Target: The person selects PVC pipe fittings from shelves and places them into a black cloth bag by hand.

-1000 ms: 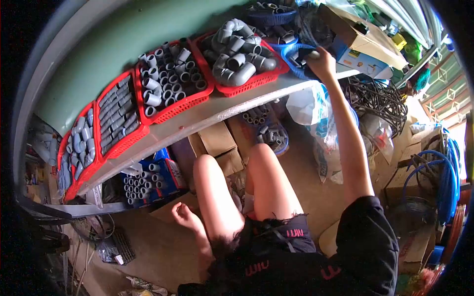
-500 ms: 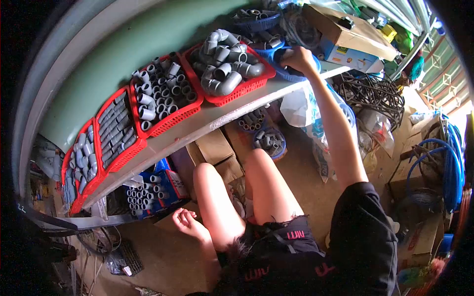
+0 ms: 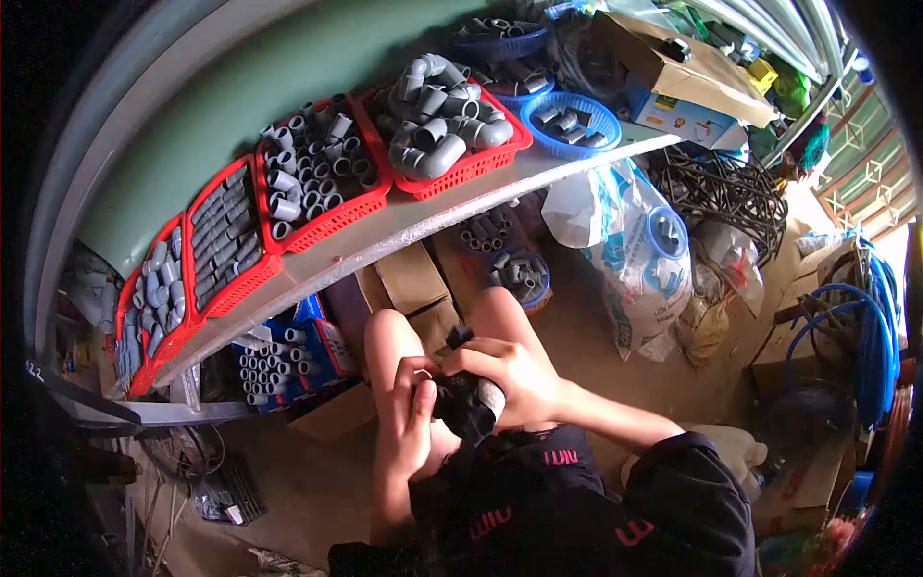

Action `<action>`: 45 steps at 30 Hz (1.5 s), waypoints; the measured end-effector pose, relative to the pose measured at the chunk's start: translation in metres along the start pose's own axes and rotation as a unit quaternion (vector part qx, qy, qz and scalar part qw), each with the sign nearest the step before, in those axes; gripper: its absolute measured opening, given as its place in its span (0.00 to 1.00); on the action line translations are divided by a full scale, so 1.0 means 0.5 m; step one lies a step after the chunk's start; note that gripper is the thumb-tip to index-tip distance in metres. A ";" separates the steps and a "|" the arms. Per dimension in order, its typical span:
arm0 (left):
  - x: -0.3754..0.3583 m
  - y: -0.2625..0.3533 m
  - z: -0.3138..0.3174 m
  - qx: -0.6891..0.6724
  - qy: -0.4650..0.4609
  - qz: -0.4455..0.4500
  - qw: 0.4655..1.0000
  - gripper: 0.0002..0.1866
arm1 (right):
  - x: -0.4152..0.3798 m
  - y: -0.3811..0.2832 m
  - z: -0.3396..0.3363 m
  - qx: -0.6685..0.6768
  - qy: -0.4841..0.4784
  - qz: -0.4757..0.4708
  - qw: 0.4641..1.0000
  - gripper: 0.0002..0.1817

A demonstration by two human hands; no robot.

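Note:
Over my lap, my left hand (image 3: pixel 411 423) and my right hand (image 3: pixel 510 377) close together around a dark object (image 3: pixel 466 409). It looks like a black bag or wrap with a pale round end at its right side; its exact nature is unclear. My left thumb presses on its left side, and my right fingers curl over its top. A small dark piece (image 3: pixel 460 337) sticks up by my right fingers. Beyond my hands, on the shelf, a blue basket (image 3: pixel 571 125) holds several grey fittings.
Red baskets (image 3: pixel 452 175) of grey pipe fittings line the shelf (image 3: pixel 423 226). Underneath are a cardboard box (image 3: pixel 411 279) and a small blue basket (image 3: pixel 520 279) of fittings. A white plastic bag (image 3: pixel 639 279) stands right of my knees, with blue hose coils (image 3: pixel 880 337) at far right.
My right hand has come back from the blue basket on the shelf to my lap. My left hand has moved right to meet it, and both now hold the dark object.

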State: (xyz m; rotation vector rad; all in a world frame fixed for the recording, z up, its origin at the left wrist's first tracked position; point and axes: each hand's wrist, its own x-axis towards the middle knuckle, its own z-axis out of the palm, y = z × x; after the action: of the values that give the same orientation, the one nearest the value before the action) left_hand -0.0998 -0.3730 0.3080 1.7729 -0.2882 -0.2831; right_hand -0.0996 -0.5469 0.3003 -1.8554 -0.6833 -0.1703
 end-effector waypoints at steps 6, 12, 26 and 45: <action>-0.060 -0.160 0.069 -0.511 0.082 0.009 0.856 0.15 | -0.032 -0.026 0.087 0.087 0.045 -0.104 0.990 0.29; -0.068 -0.179 0.068 0.160 0.320 0.165 0.919 0.15 | -0.066 0.017 0.181 0.072 0.209 -0.049 0.974 0.15; -0.020 -0.115 0.054 -0.264 0.211 -0.155 0.928 0.13 | -0.080 0.049 0.142 0.658 0.305 0.376 0.577 0.15; -0.078 -0.173 -0.025 0.237 0.086 0.294 0.922 0.05 | -0.078 0.030 0.205 0.464 0.167 0.455 0.742 0.13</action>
State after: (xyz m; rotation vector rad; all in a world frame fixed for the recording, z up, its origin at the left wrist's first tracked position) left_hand -0.1285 -0.3298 0.2276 2.0664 -0.7925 0.4057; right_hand -0.1444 -0.4732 0.2313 -0.9395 0.4220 0.4175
